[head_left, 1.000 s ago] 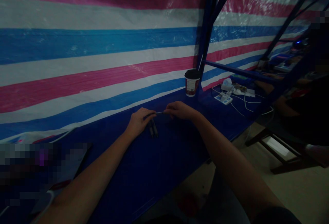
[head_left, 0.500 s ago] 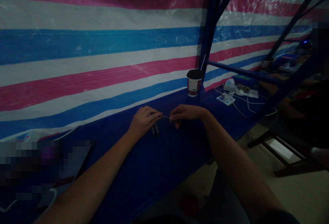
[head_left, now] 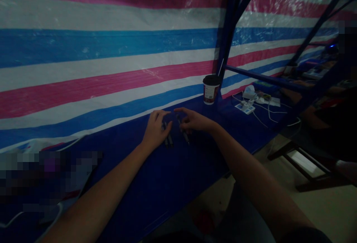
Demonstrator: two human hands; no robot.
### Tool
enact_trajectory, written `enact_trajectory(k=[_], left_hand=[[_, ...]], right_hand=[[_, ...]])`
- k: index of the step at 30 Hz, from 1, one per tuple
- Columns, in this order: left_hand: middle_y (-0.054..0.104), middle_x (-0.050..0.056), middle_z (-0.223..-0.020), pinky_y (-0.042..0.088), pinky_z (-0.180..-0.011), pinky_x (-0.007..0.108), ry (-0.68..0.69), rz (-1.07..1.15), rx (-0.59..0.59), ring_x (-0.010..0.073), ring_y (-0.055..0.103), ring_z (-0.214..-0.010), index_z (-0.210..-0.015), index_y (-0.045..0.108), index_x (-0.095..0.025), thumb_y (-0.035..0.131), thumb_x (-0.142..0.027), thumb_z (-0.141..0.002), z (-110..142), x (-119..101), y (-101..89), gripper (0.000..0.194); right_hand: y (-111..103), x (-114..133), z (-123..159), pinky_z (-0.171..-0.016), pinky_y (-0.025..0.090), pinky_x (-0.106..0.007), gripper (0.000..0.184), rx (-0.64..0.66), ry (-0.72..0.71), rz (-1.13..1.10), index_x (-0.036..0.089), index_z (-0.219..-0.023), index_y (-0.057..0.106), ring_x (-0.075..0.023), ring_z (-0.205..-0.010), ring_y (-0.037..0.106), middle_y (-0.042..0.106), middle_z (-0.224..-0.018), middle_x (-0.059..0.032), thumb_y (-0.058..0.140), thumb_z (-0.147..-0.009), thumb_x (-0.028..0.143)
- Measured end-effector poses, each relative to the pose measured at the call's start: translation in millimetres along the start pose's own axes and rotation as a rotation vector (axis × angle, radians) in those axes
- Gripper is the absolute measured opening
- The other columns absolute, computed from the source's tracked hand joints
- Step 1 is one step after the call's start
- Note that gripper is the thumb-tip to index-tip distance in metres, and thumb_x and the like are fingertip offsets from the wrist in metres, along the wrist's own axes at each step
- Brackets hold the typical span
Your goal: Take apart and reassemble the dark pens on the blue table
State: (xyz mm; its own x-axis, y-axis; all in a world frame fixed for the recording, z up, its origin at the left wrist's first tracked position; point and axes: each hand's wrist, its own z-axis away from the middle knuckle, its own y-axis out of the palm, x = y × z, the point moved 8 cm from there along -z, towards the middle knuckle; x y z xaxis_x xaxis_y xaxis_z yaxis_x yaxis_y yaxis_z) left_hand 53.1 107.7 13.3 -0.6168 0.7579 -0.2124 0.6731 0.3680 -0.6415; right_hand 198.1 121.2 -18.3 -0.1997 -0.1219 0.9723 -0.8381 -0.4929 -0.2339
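My left hand rests curved on the blue table top, its fingers over a pair of dark pens lying side by side. My right hand hovers a short way to the right, fingers spread, just above a single dark pen lying slanted on the table. The hands are apart. In this dim light, neither hand appears to grip a pen.
A paper cup with a dark lid stands beyond my right hand. Farther right lie a white power strip and white cables. A striped tarp wall lines the far table edge, with a blue metal frame beside it. A person sits at right.
My hands have come apart. The pen they held between them now lies on the table under my right hand.
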Motion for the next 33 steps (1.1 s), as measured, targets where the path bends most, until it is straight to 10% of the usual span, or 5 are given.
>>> enact_trajectory(k=[17,33], left_hand=[[0.062,0.003,-0.08,0.049,-0.066,0.033,-0.264,-0.013,0.091,0.0178,0.058,-0.068,-0.09,0.065,-0.02,0.058,-0.02,-0.09,3.6,36.9,12.3,0.007],[0.064,0.003,-0.073,0.043,-0.068,0.035,-0.276,-0.059,0.222,0.0221,0.059,-0.072,-0.092,0.067,-0.02,0.06,-0.032,-0.092,2.8,24.1,16.3,0.014]], right_hand=[[-22.8,-5.5,-2.3,-0.042,0.049,-0.025,0.054,-0.348,0.067,0.041,0.017,-0.13,0.049,-0.0131,-0.042,0.057,0.058,-0.055,0.0083,0.069,-0.08,0.007],[-21.4,-6.4,-4.1,-0.044,0.048,-0.022,0.052,-0.346,0.057,0.064,0.017,-0.123,0.051,-0.0118,-0.044,0.057,0.058,-0.057,0.0093,0.066,-0.076,0.002]])
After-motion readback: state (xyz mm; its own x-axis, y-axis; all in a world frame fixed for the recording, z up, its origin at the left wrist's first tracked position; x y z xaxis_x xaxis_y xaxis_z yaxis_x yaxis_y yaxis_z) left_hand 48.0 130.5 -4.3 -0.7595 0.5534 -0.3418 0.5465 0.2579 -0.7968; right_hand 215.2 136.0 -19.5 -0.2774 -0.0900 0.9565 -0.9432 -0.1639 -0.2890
